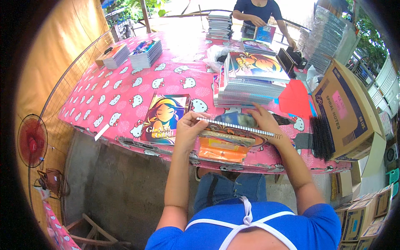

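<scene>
A spiral notebook (233, 127) is held level above the near edge of the table, its coil-bound edge facing up and a loose coil tail sticking out at the right end. My left hand (191, 127) is closed on its left end, thumb in front. At the other end my right hand (265, 121) grips beside the coil tail, index finger stretched toward the big stack. Under the notebook lies an orange plastic packet (223, 152). Left of my left hand, another notebook (165, 118) with a colourful cartoon-girl cover lies flat.
Beyond my hands stands a tall notebook stack (252, 85), with red sheets (295, 99) beside it. Black coils (321, 137) lie against a cardboard box (350, 112) at right. Smaller stacks (146, 53) sit far left on the pink tablecloth (96, 89). A co-worker (260, 16) handles a notebook opposite.
</scene>
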`<state>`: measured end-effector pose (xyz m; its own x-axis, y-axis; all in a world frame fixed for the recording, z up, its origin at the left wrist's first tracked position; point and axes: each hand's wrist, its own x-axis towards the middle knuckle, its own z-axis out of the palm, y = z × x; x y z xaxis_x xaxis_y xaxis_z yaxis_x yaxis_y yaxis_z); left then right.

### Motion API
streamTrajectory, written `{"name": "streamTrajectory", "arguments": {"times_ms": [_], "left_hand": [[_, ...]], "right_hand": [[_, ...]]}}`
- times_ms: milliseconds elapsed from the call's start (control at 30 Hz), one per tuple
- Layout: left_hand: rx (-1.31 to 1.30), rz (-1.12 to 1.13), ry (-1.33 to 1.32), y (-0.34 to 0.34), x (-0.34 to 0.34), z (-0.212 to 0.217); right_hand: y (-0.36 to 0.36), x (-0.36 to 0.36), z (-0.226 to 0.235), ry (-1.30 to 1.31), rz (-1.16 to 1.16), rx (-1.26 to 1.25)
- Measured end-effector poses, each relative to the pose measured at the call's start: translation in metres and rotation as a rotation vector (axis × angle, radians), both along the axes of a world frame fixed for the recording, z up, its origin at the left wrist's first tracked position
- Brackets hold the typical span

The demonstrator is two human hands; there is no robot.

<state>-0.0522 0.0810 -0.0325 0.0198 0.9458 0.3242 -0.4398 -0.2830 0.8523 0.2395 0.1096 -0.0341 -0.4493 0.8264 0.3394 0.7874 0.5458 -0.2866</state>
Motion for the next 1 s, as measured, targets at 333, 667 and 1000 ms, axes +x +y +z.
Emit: {"name": "streamTrajectory", "arguments": {"times_ms": [333, 667, 1000], "left_hand": [[0.86, 0.868, 0.405, -0.106, -0.001, 0.1], [0.516, 0.392, 0.734, -0.084, 0.062, 0.022], [0.543, 0.441, 0.677, -0.082, 0.064, 0.017]], "right_hand": [[-0.111, 0.072, -0.047, -0.069, -0.329, -0.007], [-0.139, 0.017, 0.027, 0.527, -0.076, -0.241], [-0.145, -0.031, 0.06, 0.493, 0.107, -0.329]]}}
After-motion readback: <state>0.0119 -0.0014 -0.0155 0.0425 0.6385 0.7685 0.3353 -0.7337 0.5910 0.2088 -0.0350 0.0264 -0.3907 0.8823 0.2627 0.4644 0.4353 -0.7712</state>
